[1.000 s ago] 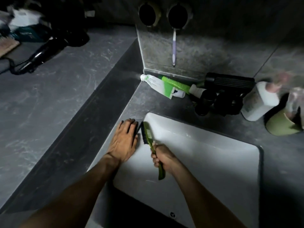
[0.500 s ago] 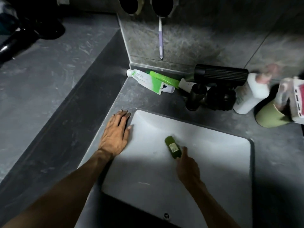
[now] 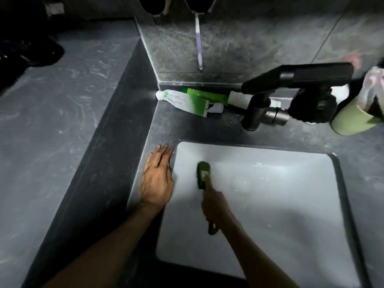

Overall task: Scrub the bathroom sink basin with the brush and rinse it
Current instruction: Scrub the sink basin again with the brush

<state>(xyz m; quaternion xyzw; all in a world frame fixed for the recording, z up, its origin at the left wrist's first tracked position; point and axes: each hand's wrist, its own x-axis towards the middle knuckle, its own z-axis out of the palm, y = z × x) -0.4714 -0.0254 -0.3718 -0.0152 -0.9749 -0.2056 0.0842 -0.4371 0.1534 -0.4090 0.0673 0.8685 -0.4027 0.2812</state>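
Observation:
A white rectangular sink basin (image 3: 280, 200) is set into a dark grey counter. My right hand (image 3: 216, 206) grips the handle of a green scrub brush (image 3: 203, 173); the brush head lies bristles-down on the basin's left part, and the handle end pokes out below my wrist. My left hand (image 3: 158, 175) rests flat, fingers straight, on the counter at the basin's left rim. A black faucet (image 3: 276, 84) reaches over the counter behind the basin.
Green-and-white toothpaste tubes (image 3: 187, 101) lie behind the basin by the wall. A purple toothbrush (image 3: 198, 42) hangs on the tiled wall. A pale green cup (image 3: 351, 119) stands at the far right. Dark objects (image 3: 25, 50) sit on the left counter.
My right hand has carried the brush from the basin's left rim out across the basin floor and back toward the left. The left hand has stayed flat by the rim.

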